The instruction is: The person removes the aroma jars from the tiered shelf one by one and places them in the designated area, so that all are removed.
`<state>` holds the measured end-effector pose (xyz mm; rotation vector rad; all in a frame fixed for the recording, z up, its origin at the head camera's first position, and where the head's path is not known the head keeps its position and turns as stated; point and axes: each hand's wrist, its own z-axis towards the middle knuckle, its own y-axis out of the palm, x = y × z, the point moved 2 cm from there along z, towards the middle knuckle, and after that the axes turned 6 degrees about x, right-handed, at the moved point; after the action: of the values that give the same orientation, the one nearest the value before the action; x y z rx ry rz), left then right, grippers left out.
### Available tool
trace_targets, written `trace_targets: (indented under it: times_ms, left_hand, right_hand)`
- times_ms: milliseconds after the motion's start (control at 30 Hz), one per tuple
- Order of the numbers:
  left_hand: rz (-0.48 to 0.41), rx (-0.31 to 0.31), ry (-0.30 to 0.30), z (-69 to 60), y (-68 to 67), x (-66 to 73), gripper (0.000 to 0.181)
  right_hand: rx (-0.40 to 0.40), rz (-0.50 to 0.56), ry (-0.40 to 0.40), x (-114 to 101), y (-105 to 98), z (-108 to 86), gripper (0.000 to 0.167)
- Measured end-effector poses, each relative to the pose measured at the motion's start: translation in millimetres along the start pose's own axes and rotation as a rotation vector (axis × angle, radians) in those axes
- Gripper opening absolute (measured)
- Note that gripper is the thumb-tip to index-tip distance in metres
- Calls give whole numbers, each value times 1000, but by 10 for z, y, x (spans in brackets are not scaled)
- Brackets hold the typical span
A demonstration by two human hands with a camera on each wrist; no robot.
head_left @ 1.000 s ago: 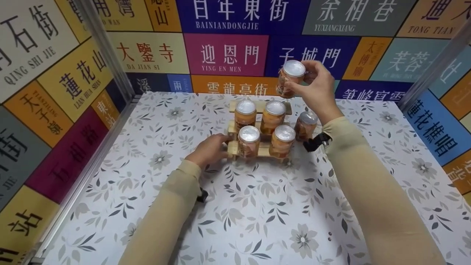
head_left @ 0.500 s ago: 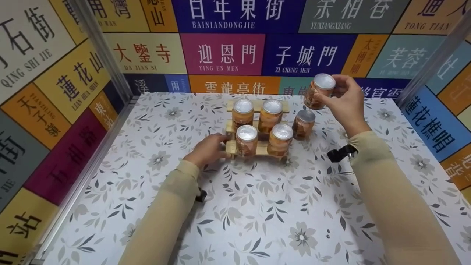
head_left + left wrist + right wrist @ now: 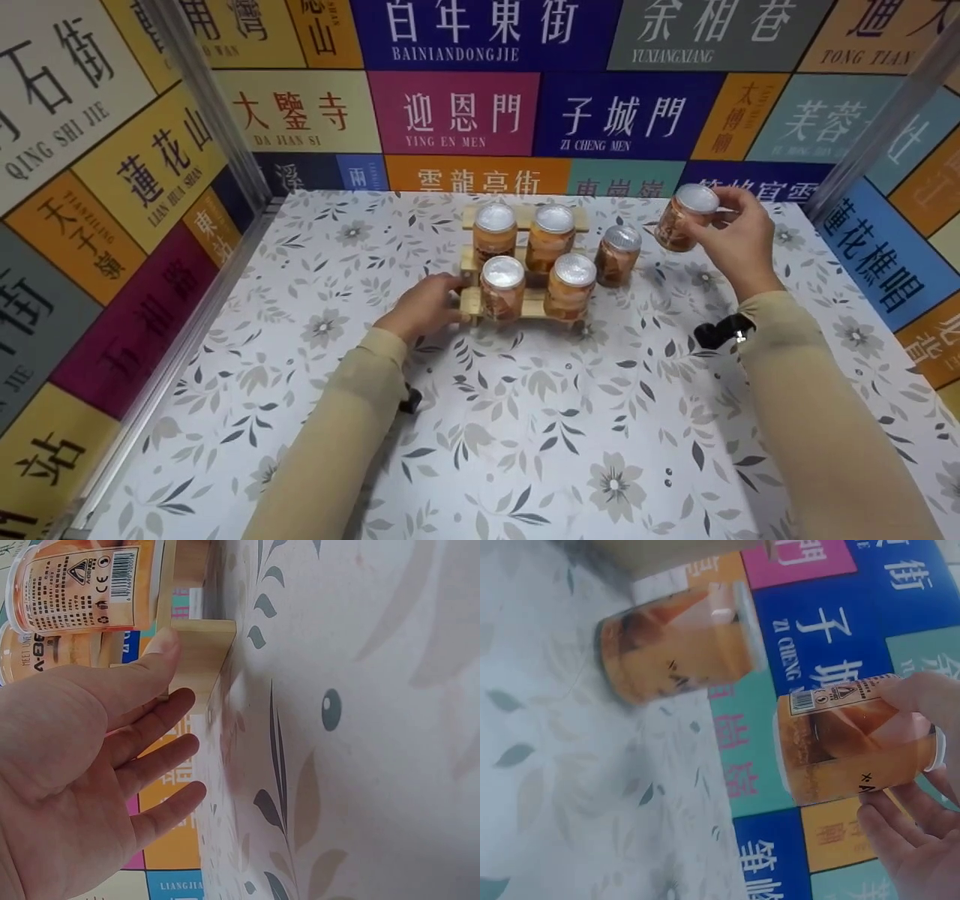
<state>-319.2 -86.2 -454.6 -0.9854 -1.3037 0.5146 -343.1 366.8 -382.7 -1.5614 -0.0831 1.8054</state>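
Note:
My right hand (image 3: pixel 739 236) pinches an orange-labelled can (image 3: pixel 684 221) with a silvery lid between thumb and fingers. The can is slightly tilted and held above the table at the back right. In the right wrist view, the same can (image 3: pixel 855 739) shows a barcode. To its left, another such can (image 3: pixel 618 256) stands on the table beside a stepped wooden rack (image 3: pixel 534 304). Several like cans sit on the rack's steps, such as a front can (image 3: pixel 502 292). My left hand (image 3: pixel 427 304) holds the rack's left end by thumb and index finger (image 3: pixel 161 716); its other fingers extend freely.
A white table (image 3: pixel 525 450) with a grey leaf pattern lies under everything. Panels with Chinese street names (image 3: pixel 457 112) stand behind and on both sides. A metal frame post (image 3: pixel 217 112) rises at the back left corner.
My right hand has carried its can rightward and down, from above the rack to beyond the can on the table. The left hand has stayed at the rack's left end.

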Motion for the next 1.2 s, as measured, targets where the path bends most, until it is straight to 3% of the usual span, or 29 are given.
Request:
trace_targets:
  times_ms: [467,733,1200]
  left_hand:
    - [-24,2,-4,-14,20,0,66]
    - [-22,4,33,-15,16,-10,65]
    - [-35,1,26,-14,5,-32,66]
  right_hand:
    - [-106,-91,42,522,71,-34,74]
    - [-144,-85,26,602,106,-68,79]
    - [-209,-105,28,710,133,-49,85]
